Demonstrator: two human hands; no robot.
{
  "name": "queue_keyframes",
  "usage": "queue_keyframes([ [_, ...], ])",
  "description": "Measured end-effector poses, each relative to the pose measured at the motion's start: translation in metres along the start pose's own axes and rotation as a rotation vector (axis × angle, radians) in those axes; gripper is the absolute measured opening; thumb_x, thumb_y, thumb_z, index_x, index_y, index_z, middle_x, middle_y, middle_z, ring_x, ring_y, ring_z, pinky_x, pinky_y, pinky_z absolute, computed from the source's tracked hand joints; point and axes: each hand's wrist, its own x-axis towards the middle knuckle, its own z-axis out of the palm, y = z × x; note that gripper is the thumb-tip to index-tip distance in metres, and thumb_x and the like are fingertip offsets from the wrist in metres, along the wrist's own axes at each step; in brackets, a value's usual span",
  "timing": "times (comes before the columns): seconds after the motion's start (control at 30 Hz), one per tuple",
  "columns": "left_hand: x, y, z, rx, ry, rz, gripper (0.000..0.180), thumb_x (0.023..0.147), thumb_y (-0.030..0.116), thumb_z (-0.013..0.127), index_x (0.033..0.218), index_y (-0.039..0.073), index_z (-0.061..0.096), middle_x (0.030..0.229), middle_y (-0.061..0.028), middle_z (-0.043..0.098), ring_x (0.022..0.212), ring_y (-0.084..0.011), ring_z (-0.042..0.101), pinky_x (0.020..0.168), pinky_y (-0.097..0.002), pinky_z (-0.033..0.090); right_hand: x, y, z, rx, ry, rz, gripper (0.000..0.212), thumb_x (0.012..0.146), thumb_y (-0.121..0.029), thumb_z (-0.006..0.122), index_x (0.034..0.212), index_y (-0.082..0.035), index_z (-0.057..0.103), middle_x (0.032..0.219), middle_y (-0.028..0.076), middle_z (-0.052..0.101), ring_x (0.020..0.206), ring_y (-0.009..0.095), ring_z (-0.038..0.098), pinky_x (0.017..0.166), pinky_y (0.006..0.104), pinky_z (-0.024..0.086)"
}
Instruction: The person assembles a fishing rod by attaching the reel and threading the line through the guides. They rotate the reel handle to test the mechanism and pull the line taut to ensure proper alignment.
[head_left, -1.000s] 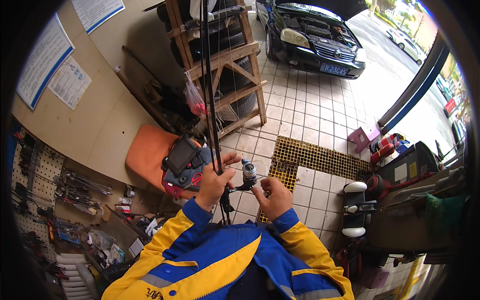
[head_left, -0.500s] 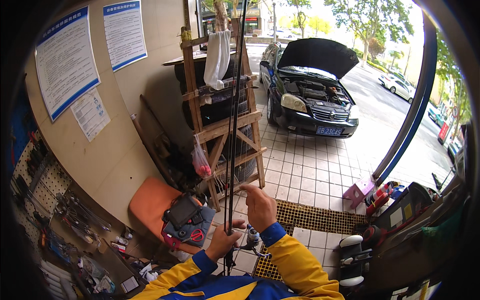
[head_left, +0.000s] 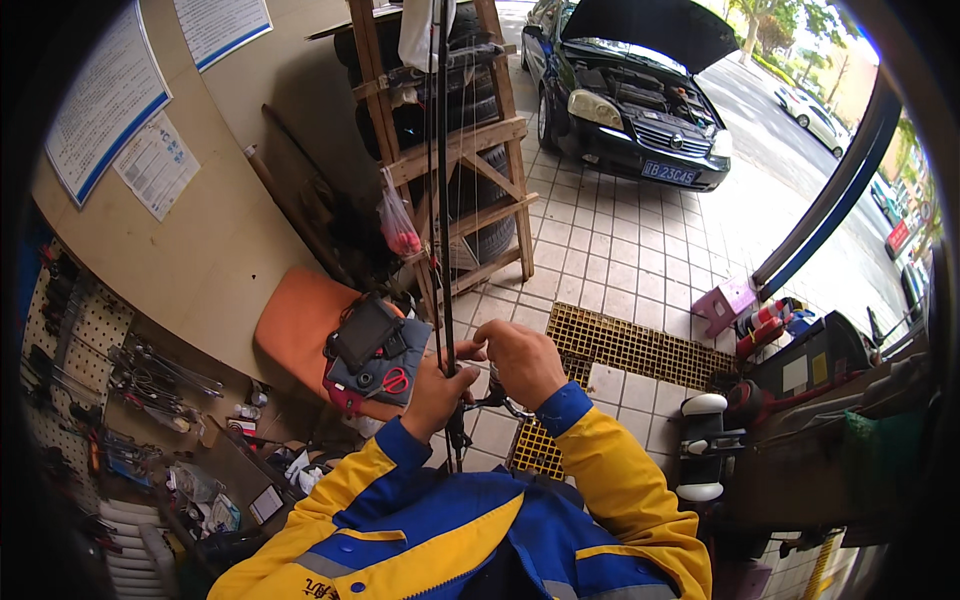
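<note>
My left hand is wrapped round a dark fishing rod, which stands nearly upright in front of me. Its upper end leaves the picture at the top. Below the rod's grip, a spinning reel shows in part behind my hands. My right hand is just right of the rod, its fingers curled and pinched close to my left fingers. Whatever lies between those fingertips is hidden or too thin to see. Thin line runs along the rod.
An orange chair at left bears a dark tablet-like device and red scissors. Behind the rod stands a wooden rack with tyres. Hand tools lie far left. A black car has its hood raised; a pink stool is at right.
The view has tipped downward, showing more of my jacket. My right hand has come down and closer to my left hand, its index finger curling in. The left hand keeps hold of the rod.
</note>
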Motion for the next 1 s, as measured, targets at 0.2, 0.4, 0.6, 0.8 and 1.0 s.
queue_keyframes([
  [0.2, -0.005, 0.008, -0.001, -0.007, 0.053, 0.063, 0.041, 0.097, 0.003, 0.063, 0.137, 0.001, 0.066, 0.116, -0.0071, 0.073, 0.066, -0.007, 0.062, 0.059, -0.0223, 0.055, -0.055, 0.013, 0.005, 0.013, 0.237, 0.434, 0.046, 0.094, -0.02, 0.068, 0.135, -0.001, 0.06, 0.124, 0.021, 0.068, 0.112, 0.038, 0.069, 0.097, 0.0461, 0.055],
  [0.4, -0.01, 0.005, 0.004, -0.021, 0.087, 0.054, 0.036, 0.097, 0.003, 0.065, 0.132, -0.001, 0.067, 0.111, -0.0066, 0.072, 0.068, -0.008, 0.063, 0.058, -0.0227, 0.055, -0.108, 0.016, 0.039, -0.364, 0.0, 0.265, 0.036, 0.089, -0.04, 0.078, 0.098, -0.005, 0.072, 0.102, 0.016, 0.074, 0.094, 0.035, 0.071, 0.081, 0.046, 0.058],
  [0.6, -0.014, 0.007, 0.01, -0.036, 0.107, 0.063, 0.035, 0.096, 0.003, 0.066, 0.131, -0.002, 0.066, 0.106, -0.0061, 0.068, 0.072, -0.0089, 0.064, 0.058, -0.0237, 0.057, -0.119, 0.028, 0.072, -0.228, -0.027, 0.508, 0.042, 0.102, -0.043, 0.067, 0.085, -0.005, 0.065, 0.078, 0.018, 0.073, 0.076, 0.045, 0.071, 0.069, 0.0556, 0.056],
  [0.8, -0.019, 0.009, 0.009, 0.014, 0.157, 0.077, 0.046, 0.095, 0.004, 0.066, 0.14, -0.003, 0.059, 0.117, -0.0104, 0.067, 0.079, -0.01, 0.066, 0.059, -0.0255, 0.06, -0.119, 0.023, 0.077, 0.341, -0.04, 0.696, 0.044, 0.109, -0.04, 0.059, 0.095, 0.001, 0.067, 0.076, 0.017, 0.074, 0.078, 0.038, 0.075, 0.07, 0.0461, 0.059],
  [1.0, -0.02, 0.006, 0.011, 0.042, 0.165, 0.113, 0.052, 0.094, 0.001, 0.066, 0.144, -0.005, 0.054, 0.138, -0.0148, 0.059, 0.082, -0.0099, 0.065, 0.063, -0.0252, 0.06, -0.109, 0.007, 0.077, 1.33, 0.04, 1.088, 0.041, 0.115, -0.034, 0.049, 0.115, 0.006, 0.06, 0.093, 0.018, 0.074, 0.091, 0.034, 0.077, 0.081, 0.0378, 0.066],
])
